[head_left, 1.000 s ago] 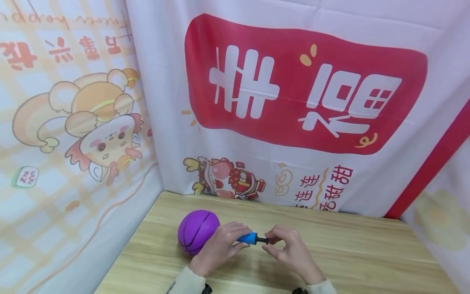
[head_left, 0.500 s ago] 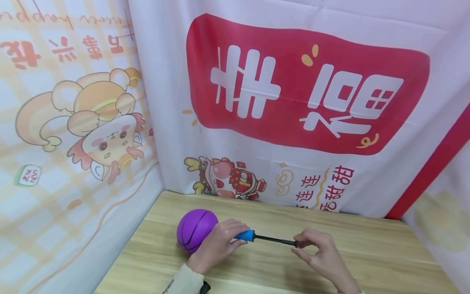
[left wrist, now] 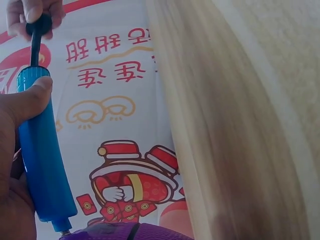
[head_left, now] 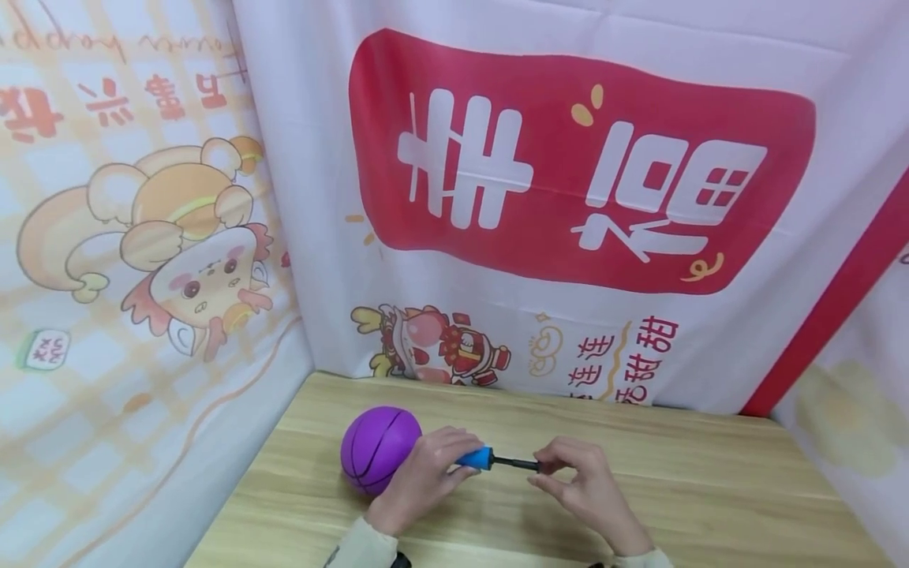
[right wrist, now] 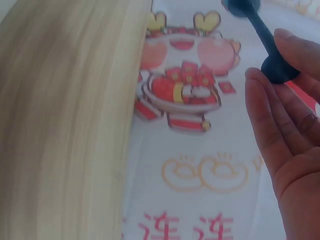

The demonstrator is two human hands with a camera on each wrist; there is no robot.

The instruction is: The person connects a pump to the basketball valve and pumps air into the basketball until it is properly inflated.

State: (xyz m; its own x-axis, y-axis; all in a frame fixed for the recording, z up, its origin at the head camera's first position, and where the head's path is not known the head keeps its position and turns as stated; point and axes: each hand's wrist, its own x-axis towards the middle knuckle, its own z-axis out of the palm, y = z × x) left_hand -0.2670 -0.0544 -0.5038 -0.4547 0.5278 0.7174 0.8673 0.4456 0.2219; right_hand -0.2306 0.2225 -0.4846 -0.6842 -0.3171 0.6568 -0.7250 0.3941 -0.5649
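My left hand [head_left: 424, 477] grips the blue barrel of a small hand pump [left wrist: 44, 150], its thumb lying along the barrel in the left wrist view. The pump's nozzle end meets a purple ball [head_left: 380, 450] with black seam lines, which sits on the table beside that hand. From the barrel's other end a black plunger rod [head_left: 514, 463] sticks partway out. My right hand [head_left: 585, 489] pinches the black knob [right wrist: 280, 69] at the rod's tip between thumb and fingers. In the head view the left hand hides most of the barrel and part of the ball.
A wood-grain table [head_left: 724, 489] lies under the hands. Behind it hangs a white cloth [head_left: 312, 197] with a red printed panel. Another printed cloth [head_left: 142, 331] closes off the left side.
The right hand first drew the plunger far out to the right, then pushed it partway back toward the barrel. The left hand and ball stayed nearly in place.
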